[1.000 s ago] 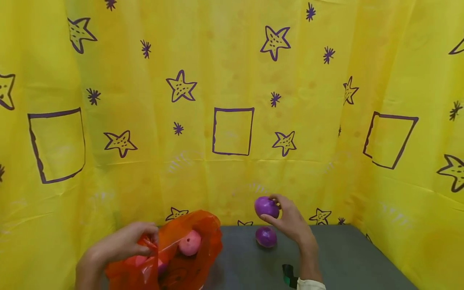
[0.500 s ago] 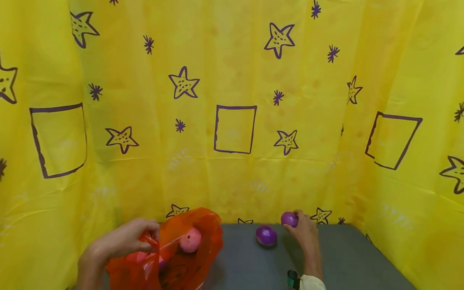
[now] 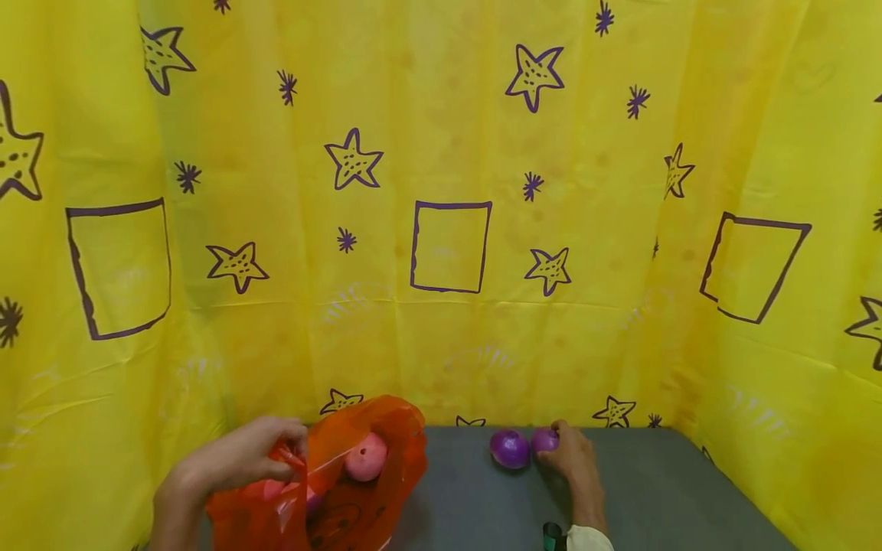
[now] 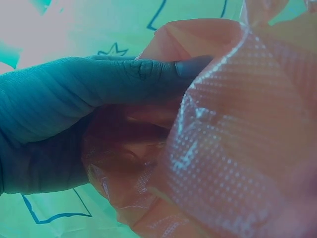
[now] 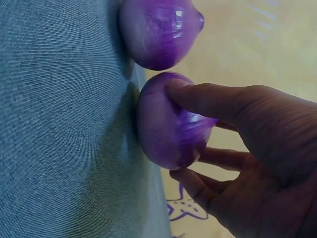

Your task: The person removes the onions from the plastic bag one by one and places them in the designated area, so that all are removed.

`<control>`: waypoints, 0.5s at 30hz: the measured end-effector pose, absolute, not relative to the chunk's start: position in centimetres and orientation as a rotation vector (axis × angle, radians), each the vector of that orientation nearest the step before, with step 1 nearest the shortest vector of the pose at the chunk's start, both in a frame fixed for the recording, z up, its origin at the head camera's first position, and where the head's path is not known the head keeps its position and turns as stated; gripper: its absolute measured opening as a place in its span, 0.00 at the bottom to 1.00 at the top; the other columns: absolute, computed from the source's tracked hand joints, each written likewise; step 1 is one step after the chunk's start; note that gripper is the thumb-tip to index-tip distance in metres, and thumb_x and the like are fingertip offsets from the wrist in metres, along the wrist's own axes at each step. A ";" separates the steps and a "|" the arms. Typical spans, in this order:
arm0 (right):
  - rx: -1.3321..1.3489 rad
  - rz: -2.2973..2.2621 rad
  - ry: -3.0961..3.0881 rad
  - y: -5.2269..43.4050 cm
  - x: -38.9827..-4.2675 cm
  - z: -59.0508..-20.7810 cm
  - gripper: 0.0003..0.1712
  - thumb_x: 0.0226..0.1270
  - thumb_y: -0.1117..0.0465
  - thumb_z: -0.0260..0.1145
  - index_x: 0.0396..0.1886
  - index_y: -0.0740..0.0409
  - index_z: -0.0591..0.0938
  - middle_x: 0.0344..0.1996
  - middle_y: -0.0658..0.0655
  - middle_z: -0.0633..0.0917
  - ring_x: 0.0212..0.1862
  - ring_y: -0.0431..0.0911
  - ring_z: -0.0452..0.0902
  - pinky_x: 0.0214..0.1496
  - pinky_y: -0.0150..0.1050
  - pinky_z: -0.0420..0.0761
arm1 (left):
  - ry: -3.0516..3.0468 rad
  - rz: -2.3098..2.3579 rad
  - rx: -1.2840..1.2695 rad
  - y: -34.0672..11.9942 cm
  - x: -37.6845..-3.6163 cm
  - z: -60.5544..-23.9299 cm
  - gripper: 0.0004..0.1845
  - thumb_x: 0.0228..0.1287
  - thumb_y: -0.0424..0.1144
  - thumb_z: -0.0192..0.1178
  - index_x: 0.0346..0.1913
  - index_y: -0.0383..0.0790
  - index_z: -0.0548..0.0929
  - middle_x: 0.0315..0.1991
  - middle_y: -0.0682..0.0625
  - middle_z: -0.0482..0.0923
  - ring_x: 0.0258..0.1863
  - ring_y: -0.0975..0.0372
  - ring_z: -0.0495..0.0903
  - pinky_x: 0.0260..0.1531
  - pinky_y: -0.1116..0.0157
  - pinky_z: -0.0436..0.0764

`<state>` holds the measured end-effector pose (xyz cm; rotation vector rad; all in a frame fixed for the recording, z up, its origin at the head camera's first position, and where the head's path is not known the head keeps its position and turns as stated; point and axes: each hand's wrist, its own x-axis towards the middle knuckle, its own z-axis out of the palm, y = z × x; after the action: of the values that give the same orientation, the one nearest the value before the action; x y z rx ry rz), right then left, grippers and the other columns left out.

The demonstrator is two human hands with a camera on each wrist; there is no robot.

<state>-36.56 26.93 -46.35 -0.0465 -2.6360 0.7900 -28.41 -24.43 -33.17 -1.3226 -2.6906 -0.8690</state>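
Observation:
My right hand [image 3: 566,451] holds a purple onion [image 3: 543,439] down on the grey table [image 3: 654,490], right beside a second purple onion [image 3: 510,448]. In the right wrist view the thumb and fingers [image 5: 218,101] wrap the held onion [image 5: 166,124], which rests on the table next to the other onion [image 5: 158,32]. My left hand [image 3: 241,455] pinches the rim of an orange plastic bag [image 3: 344,490] at the left. A pink round item [image 3: 365,457] shows through the bag's mouth. The left wrist view shows fingers [image 4: 114,79] gripping the orange film [image 4: 237,148].
Yellow plastic sheeting [image 3: 448,229] with purple stars and squares walls in the table at the back and on both sides. A dark strap [image 3: 551,533] sits at my right wrist. Bare grey tabletop lies to the right of my right hand.
My right hand has carried the purple onion from up in the air down and to the right, setting it on the table beside the other onion. The left hand kept its hold on the bag.

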 end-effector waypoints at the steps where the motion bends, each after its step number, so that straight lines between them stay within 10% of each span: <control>1: -0.050 0.790 -2.639 27.0 -36.6 -46.5 0.35 0.50 0.60 0.82 0.55 0.72 0.78 0.46 0.75 0.85 0.46 0.67 0.82 0.52 0.64 0.81 | -2.690 -0.869 -1.324 -24.4 -28.4 -33.2 0.06 0.62 0.34 0.71 0.34 0.46 0.83 0.32 0.60 0.79 0.33 0.77 0.72 0.31 0.71 0.76; 15: -0.163 0.832 -2.721 26.4 -35.4 -44.4 0.44 0.53 0.65 0.78 0.69 0.68 0.70 0.61 0.86 0.69 0.60 0.85 0.65 0.64 0.77 0.65 | -2.622 -0.802 -1.392 -24.3 -28.8 -33.2 0.08 0.61 0.35 0.73 0.33 0.47 0.82 0.33 0.61 0.81 0.37 0.78 0.77 0.34 0.70 0.81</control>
<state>-35.44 26.36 -44.35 -0.1631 -2.7206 0.8317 -28.83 -24.32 -33.22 -1.3923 -2.6218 -0.8019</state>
